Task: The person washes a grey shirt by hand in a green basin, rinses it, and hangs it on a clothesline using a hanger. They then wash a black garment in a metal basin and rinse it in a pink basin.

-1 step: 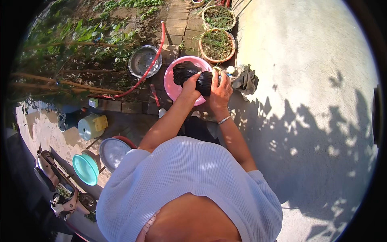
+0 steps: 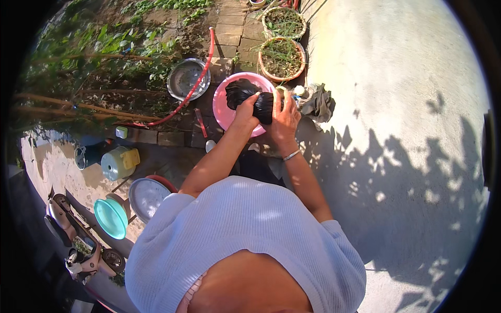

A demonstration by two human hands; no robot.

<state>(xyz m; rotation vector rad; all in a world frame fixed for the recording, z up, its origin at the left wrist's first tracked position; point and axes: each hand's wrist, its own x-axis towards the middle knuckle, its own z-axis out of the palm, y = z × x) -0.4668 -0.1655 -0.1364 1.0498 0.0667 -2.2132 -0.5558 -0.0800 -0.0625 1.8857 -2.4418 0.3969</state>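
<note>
A dark, bunched black cloth (image 2: 240, 93), shiny as if wet, is held over a pink basin (image 2: 222, 110). My left hand (image 2: 247, 112) is closed round its middle, the thumb lying along the top. My right hand (image 2: 285, 116) grips the right-hand end, its fingers wrapped over the folds, and a bracelet circles that wrist. The left end of the cloth bulges out beyond my left hand. Both hands hide part of the basin's near right rim, and what lies inside the basin is mostly covered by the cloth.
A metal basin (image 2: 183, 83) sits left of the pink one, with a red hose (image 2: 200, 78) across it. Potted plants (image 2: 282, 58) stand beyond. A dark crumpled cloth (image 2: 319, 103) lies at right. At lower left are a turquoise basin (image 2: 108, 219), a grey basin (image 2: 147, 197) and a scooter (image 2: 86, 245).
</note>
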